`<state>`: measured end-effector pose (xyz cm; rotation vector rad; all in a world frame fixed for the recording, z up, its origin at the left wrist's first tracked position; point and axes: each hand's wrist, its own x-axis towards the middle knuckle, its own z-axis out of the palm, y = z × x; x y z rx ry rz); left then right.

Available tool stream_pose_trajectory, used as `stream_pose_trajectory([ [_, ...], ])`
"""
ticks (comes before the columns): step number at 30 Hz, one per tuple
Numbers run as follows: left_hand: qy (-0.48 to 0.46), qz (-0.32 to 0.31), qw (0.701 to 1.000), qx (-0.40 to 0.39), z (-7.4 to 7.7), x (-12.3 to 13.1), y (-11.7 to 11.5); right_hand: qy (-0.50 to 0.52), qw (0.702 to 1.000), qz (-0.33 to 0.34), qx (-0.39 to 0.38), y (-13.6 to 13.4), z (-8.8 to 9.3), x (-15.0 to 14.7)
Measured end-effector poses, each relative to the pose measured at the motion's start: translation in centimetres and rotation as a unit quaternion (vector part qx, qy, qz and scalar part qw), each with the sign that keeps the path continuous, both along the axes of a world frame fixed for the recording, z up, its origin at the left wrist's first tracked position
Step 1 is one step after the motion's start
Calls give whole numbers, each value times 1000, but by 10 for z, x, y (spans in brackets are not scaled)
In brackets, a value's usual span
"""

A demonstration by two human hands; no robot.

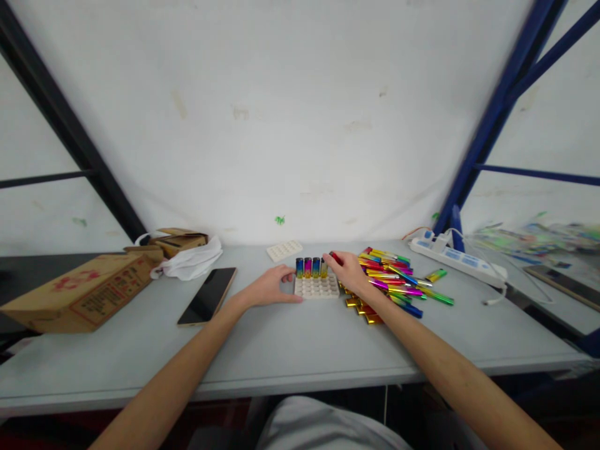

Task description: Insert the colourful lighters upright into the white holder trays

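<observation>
A small white tray [317,289] with rows of round holes lies on the table between my hands. Several shiny coloured tubes [308,267] with dark tops, blue, purple and gold, stand upright along its far row. My left hand [272,286] holds the tray's left side, thumb at the near corner and fingers curled farther back. At the right end of the row, my right hand [345,270] pinches a red shiny tube [334,257], mostly covered by the fingers. Beside that hand spreads a loose pile of shiny tubes [398,290] in gold, red, green, purple and blue.
A second white holed tray [284,250] lies near the wall. On the left are a phone [207,296], a white cloth or bag [190,259] and a cardboard box [89,290]. A power strip [457,257] with cables and blue metal frame posts [487,137] stand at the right.
</observation>
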<state>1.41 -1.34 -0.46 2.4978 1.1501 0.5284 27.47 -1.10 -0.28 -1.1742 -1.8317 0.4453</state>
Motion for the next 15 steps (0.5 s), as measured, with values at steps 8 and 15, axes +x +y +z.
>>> stream_pose_trajectory([
  [8,1,1,1000,1,-1,0,0,-49,998,-18,32,-2,0,-1],
  [15,-3,3,1000,7,-1,0,1,-77,996,-14,39,-6,5,-2],
])
